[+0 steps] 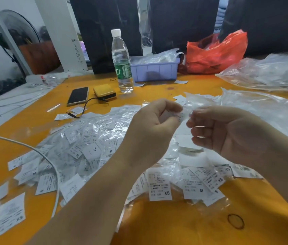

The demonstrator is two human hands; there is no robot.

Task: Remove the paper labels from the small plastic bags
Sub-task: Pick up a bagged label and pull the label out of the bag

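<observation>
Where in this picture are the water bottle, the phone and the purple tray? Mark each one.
water bottle (pixel 122 68), head view, on its green label.
phone (pixel 78 95), head view, middle of its dark screen.
purple tray (pixel 154 70), head view, on its front wall.

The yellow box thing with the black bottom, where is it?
In the head view, the yellow and black box sits on the orange table, far left, between the dark smartphone and the clear plastic water bottle.

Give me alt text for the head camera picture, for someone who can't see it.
A left hand and right hand pinch a small clear plastic bag between them above an orange table strewn with paper size labels. Behind stand a water bottle and a phone.
</observation>
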